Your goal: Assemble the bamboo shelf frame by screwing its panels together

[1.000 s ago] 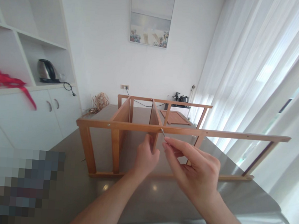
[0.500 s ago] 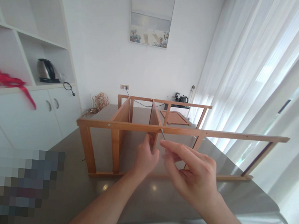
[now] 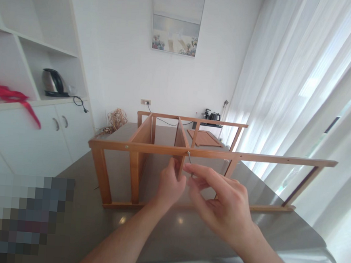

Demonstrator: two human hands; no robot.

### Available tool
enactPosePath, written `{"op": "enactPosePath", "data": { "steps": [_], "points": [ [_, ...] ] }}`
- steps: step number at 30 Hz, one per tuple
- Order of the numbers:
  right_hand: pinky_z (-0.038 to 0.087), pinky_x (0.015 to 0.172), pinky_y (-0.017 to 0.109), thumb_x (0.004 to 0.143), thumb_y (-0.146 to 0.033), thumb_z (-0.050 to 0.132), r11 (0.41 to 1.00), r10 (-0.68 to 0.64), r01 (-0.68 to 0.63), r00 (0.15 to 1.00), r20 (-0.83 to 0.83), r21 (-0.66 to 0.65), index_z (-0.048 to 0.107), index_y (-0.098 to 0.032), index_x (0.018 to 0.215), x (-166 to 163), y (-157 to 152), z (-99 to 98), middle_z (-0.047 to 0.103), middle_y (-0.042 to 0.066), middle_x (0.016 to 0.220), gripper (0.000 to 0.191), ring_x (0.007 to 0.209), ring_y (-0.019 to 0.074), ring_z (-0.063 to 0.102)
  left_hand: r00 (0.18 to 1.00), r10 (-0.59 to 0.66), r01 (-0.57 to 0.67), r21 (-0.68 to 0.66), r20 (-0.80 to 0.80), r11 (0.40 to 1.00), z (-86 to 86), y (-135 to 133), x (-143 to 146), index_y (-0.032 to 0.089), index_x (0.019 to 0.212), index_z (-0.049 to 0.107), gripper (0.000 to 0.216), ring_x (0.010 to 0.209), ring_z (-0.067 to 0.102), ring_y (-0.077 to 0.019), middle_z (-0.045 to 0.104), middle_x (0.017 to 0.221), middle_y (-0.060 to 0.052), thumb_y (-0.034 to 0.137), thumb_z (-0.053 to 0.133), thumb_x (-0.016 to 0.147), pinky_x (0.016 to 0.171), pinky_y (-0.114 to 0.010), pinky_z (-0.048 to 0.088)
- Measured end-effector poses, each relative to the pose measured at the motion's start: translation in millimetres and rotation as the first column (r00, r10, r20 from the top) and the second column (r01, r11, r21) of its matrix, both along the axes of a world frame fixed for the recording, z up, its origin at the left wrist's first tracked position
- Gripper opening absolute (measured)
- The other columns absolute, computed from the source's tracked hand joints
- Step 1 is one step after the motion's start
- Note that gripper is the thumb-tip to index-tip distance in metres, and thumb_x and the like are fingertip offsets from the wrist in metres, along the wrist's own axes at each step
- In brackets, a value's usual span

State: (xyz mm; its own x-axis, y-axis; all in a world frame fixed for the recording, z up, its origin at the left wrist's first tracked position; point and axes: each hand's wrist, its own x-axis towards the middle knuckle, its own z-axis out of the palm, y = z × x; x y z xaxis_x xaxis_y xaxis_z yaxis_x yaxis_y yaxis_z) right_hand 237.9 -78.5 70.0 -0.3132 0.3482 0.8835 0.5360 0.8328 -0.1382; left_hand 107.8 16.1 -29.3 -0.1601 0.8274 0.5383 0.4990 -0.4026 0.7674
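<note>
A wooden shelf frame (image 3: 156, 148) lies on its side on the grey table, with two boards spanning between its side frames. My left hand (image 3: 171, 186) is closed around the near end of the right-hand shelf board (image 3: 182, 134), just under the upper rail. Between thumb and fingers, my right hand (image 3: 226, 202) pinches a thin metal hex key (image 3: 189, 158). The key's tip meets the upper rail where that board joins it; the fitting there is too small to make out. Further left along the rail sits a bolt head (image 3: 127, 146).
On the table's far part lies a flat wooden panel (image 3: 208, 138). Dried plant material (image 3: 117, 119) is at the back left. A kettle (image 3: 53, 82) and red ribbon (image 3: 11, 95) rest in the white cabinet. Sheer curtains (image 3: 290, 67) hang at the right.
My right index finger has curled lower over the hex key, and the key stands at a slightly different angle. My left hand keeps its hold on the shelf board.
</note>
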Motion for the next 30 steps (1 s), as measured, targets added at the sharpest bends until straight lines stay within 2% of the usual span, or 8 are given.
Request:
{"op": "enactPosePath", "data": {
  "steps": [6, 18, 30],
  "points": [
    [0.054, 0.065, 0.015, 0.089, -0.009, 0.062, 1.0, -0.01, 0.01, 1.0, -0.014, 0.02, 0.067, -0.019, 0.111, 0.0, 1.6, -0.3, 0.072, -0.003, 0.084, 0.025, 0.069, 0.0064, 0.068, 1.0, 0.007, -0.006, 0.021, -0.026, 1.0, -3.1, 3.0, -0.1, 0.025, 0.088, 0.045, 0.023, 0.079, 0.072, -0.0226, 0.07, 0.078, -0.002, 0.013, 0.062, 0.076, 0.067, -0.028, 0.049],
    [0.053, 0.057, 0.014, 0.088, -0.01, 0.065, 0.998, -0.024, 0.026, 0.999, -0.042, 0.05, 0.068, -0.018, 0.111, -0.6, 1.7, -0.9, 0.07, 0.0, 0.085, 0.024, 0.069, 0.007, 0.065, 1.0, -0.02, 0.02, 0.033, 0.007, 0.999, -3.0, 2.3, 0.1, 0.025, 0.088, 0.046, 0.019, 0.078, 0.071, -0.0227, 0.07, 0.079, -0.003, 0.016, 0.06, 0.078, 0.065, -0.029, 0.048],
    [0.049, 0.054, 0.016, 0.087, -0.011, 0.07, 0.995, -0.054, 0.059, 0.996, -0.07, 0.081, 0.071, -0.016, 0.102, -4.6, 1.7, 3.4, 0.066, -0.002, 0.076, 0.016, 0.06, 0.0051, 0.06, 1.0, 0.012, -0.012, 0.083, -0.003, 0.997, -5.7, 4.4, 1.6, 0.025, 0.087, 0.047, 0.018, 0.076, 0.071, -0.0225, 0.068, 0.077, -0.002, 0.016, 0.061, 0.079, 0.063, -0.028, 0.047]
  ]
}}
